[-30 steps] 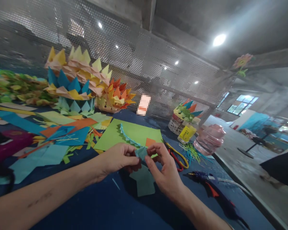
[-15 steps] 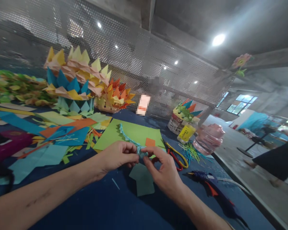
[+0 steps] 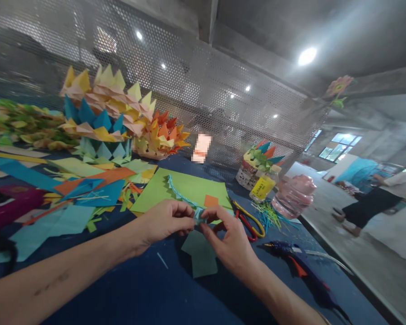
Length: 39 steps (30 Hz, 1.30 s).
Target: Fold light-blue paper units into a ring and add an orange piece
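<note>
My left hand and my right hand meet at the middle of the table, fingers pinched on a small folded piece of light-blue paper. From that piece a twisted light-blue paper strip curves up and left, with small points along its edge. It lies over a green paper sheet. Below my fingers, pale blue-green paper pieces rest on the dark blue table. An orange paper square sits on the green sheet behind my right hand.
Scissors and a dark blue glue gun lie at right, near a yellow-labelled bottle and a pink container. Coloured paper scraps cover the left, before folded-paper crowns. A person stands beyond the table.
Both hands stay almost in place, with the folded paper slightly turned between the fingers. The person in the background at right has moved further into view.
</note>
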Tool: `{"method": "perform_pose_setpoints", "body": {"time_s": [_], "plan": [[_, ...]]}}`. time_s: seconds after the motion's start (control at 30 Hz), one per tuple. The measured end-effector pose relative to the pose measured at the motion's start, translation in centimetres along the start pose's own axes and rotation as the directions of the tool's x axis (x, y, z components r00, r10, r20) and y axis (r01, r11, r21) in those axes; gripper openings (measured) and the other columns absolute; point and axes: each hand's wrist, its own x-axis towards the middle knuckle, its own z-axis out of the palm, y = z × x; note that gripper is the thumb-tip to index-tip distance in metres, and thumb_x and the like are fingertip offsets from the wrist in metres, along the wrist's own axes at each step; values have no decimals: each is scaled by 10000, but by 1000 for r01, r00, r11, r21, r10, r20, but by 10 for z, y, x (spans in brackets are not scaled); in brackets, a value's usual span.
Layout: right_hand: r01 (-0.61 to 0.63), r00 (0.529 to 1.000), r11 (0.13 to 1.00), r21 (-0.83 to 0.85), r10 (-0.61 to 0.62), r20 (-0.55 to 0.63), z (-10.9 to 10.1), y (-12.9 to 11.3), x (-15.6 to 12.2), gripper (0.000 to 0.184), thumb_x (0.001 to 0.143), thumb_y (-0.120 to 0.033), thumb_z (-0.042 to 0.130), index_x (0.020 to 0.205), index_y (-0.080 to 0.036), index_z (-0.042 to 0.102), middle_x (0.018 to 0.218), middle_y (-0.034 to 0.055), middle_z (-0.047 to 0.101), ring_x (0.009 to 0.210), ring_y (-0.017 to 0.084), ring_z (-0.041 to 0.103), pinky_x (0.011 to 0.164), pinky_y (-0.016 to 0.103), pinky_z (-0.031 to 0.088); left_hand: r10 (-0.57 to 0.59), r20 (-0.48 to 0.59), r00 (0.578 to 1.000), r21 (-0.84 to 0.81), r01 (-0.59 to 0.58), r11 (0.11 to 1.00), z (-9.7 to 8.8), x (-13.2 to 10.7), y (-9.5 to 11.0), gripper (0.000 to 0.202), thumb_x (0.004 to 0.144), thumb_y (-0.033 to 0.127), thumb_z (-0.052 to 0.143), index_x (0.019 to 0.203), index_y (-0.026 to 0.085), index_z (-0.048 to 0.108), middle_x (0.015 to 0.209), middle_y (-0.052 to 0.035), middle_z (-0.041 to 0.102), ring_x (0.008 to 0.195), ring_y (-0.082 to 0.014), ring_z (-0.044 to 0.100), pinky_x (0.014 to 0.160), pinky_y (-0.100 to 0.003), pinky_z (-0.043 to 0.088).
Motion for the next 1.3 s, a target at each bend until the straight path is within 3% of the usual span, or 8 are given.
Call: {"method": "perform_pose_setpoints", "body": {"time_s": [0.23, 0.33, 0.43, 0.53, 0.67, 0.97, 1.13, 1.3], "plan": [[-23, 1000, 996, 84, 24, -4, 2, 0, 1, 79, 831, -197, 543, 903, -213, 574, 868, 22, 600, 758, 148, 577, 621, 256, 491, -5, 0, 1000, -39, 5, 999, 0, 0, -4, 127, 646, 272, 624, 681, 166, 563, 580, 47, 534, 573, -98, 484, 574, -230, 366], [24, 993, 999, 33, -20, -116, 3, 1, 0, 214, 795, -173, 585, 995, -234, 539, 1003, 46, 559, 865, 173, 555, 610, 257, 489, 6, -9, 1000, -54, -7, 999, 0, 1, -4, 144, 655, 282, 633, 698, 162, 565, 611, 36, 556, 582, -97, 493, 595, -236, 380], [62, 979, 996, -62, -73, -189, 1, 1, -1, 192, 763, -151, 627, 917, -235, 550, 975, 47, 527, 864, 183, 527, 613, 269, 479, -8, -18, 1000, -59, 7, 998, 0, 1, -2, 151, 660, 277, 630, 731, 155, 578, 637, 26, 570, 589, -98, 493, 599, -238, 383], [76, 985, 989, -124, -94, -146, -2, 0, 0, 71, 791, -179, 626, 823, -230, 588, 872, 32, 518, 785, 169, 516, 609, 277, 465, -11, -12, 1000, -87, 10, 996, 0, -1, -1, 164, 659, 276, 631, 754, 150, 588, 654, 25, 562, 599, -98, 487, 606, -237, 385], [66, 994, 991, -115, -76, -82, -2, 0, 0, 86, 823, -237, 615, 908, -224, 612, 879, 33, 538, 765, 160, 528, 623, 280, 467, 17, 4, 1000, -111, -17, 994, 0, -1, -1, 171, 656, 288, 644, 744, 153, 589, 662, 25, 540, 621, -102, 472, 617, -236, 389], [29, 995, 999, 29, -26, -101, 1, -2, 1, 36, 810, -222, 610, 792, -191, 606, 863, 32, 556, 787, 150, 563, 603, 242, 479, 47, 12, 999, -103, -46, 994, 1, 0, -3, 196, 676, 322, 650, 746, 147, 598, 700, 10, 548, 656, -114, 474, 634, -242, 398], [-72, 994, 980, 187, 86, -67, 3, 1, 1, 41, 794, -226, 615, 827, -202, 617, 983, 46, 616, 924, 188, 598, 700, 276, 509, 12, -12, 1000, -144, -13, 989, 3, -1, -2, 192, 690, 319, 641, 770, 151, 596, 743, -3, 587, 731, -134, 541, 664, -246, 414], [-187, 980, 926, 328, 198, 0, 5, 5, 0, 95, 780, -274, 626, 837, -199, 619, 1069, 52, 625, 762, 167, 643, 702, 316, 519, 23, -22, 999, -131, -26, 991, 5, -3, 0, 183, 683, 310, 635, 755, 150, 584, 720, 1, 594, 700, -132, 558, 648, -248, 425]]}}
